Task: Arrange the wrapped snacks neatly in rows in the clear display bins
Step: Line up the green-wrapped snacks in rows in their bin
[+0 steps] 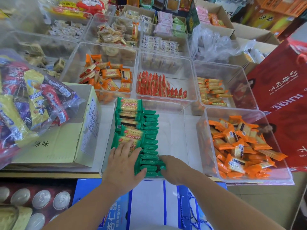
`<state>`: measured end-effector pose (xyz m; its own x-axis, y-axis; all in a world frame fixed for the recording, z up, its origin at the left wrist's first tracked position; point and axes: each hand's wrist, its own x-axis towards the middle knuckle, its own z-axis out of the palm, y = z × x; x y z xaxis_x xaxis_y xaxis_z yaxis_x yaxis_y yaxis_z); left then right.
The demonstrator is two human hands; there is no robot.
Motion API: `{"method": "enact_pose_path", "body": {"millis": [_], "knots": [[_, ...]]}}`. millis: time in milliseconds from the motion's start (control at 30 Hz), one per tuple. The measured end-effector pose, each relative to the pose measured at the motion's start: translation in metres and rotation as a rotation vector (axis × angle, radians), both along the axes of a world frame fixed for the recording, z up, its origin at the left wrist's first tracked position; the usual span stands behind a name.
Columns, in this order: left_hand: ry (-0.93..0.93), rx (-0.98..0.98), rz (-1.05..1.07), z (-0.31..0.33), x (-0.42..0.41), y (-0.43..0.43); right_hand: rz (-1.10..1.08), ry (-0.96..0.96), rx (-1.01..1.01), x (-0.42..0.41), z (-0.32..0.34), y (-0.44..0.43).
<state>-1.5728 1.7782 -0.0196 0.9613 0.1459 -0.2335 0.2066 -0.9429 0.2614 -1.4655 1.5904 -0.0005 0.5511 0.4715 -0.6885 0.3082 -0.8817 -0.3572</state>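
Green wrapped snacks fill the left half of the near clear bin — some lying flat at the far left, an upright row just beside them. I see the left hand resting on the flat packs, fingers straight and slightly spread. The right hand meets the row's near end from the right — fingers tucked against it; gripping or only pressing, I cannot tell.

Light: bright, even, soft shadows.
Glare: faint sheen on clear bins.
Edges: bent by wide lens, blurred far back.
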Motion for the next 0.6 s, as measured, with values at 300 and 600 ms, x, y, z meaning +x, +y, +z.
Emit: {"method": "enact_pose_path", "body": {"millis": [300, 600], "knots": [[-0.315, -0.103, 0.254, 0.016, -0.026, 0.028, -0.182, -0.185, 0.139, 0.004, 0.025, 0.003], [-0.087, -0.270, 0.334, -0.008, -0.065, 0.026, -0.300, 0.022, 0.204, -0.035, 0.010, 0.074]]}}
